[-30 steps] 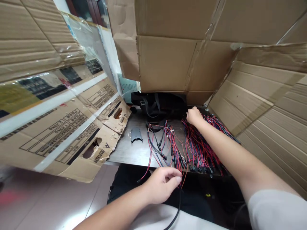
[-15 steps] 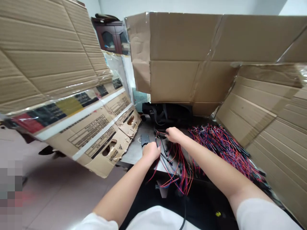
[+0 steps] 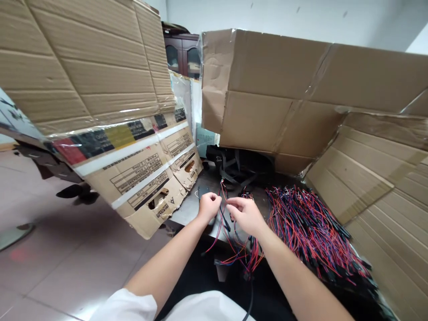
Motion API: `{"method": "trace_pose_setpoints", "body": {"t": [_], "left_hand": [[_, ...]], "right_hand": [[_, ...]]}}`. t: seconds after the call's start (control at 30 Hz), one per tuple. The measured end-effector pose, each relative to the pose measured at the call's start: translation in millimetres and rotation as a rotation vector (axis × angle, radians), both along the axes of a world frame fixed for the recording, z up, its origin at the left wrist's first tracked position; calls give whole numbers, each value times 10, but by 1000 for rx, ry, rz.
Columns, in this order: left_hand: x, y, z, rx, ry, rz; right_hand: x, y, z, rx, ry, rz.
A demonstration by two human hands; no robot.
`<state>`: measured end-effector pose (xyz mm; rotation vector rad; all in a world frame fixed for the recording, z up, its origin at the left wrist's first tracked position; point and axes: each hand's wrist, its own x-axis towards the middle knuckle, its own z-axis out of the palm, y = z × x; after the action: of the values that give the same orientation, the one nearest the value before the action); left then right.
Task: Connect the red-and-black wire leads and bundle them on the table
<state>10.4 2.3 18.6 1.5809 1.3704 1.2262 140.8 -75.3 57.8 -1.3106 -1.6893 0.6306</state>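
My left hand (image 3: 210, 207) is closed in a pinch on thin wires (image 3: 221, 217) above the front of the grey table. Just to its right, my right hand (image 3: 245, 215) has its thumb and fingertips drawn together at a red wire (image 3: 224, 191) of the same strands. The wires' far ends rise between both hands, and other ends hang past the table edge. A flat dark device (image 3: 203, 191) lies behind my left hand, partly covered by it. More red and blue wires (image 3: 256, 256) hang below my right hand.
A large heap of red, blue and black wires (image 3: 310, 227) covers the table's right side. A black bag (image 3: 240, 167) with straps sits at the back. Taped cardboard panels (image 3: 261, 116) wall the table behind and on both sides. A dark cable (image 3: 250, 294) runs down near my lap.
My right hand has come down and nearer to me, closing in beside my left hand at the wires. The left hand stays nearly in place. The head view has turned slightly left.
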Motion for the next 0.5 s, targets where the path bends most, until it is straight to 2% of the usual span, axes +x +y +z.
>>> {"method": "trace_pose_setpoints", "body": {"t": [0.1, 0.2, 0.23, 0.3, 0.33, 0.43, 0.5], "left_hand": [[-32, -136, 150, 37, -217, -80], [-42, -318, 338, 41, -389, -145], [-46, -385, 404, 38, -465, -174], [-58, -514, 537, -55, -792, -308], [-65, -572, 603, -107, -865, -375], [-76, -704, 787, -261, -956, -560], [-64, -756, 892, -297, -983, -629]], "right_hand": [[-59, -181, -9, -25, 318, -37], [-136, -341, 48, 28, 460, -80], [-163, -388, 71, 44, 485, -77], [-218, -472, 111, 66, 511, -55], [-243, -508, 126, 78, 518, -41], [-301, -592, 152, 130, 528, -19], [-316, -628, 153, 155, 534, -15]]}}
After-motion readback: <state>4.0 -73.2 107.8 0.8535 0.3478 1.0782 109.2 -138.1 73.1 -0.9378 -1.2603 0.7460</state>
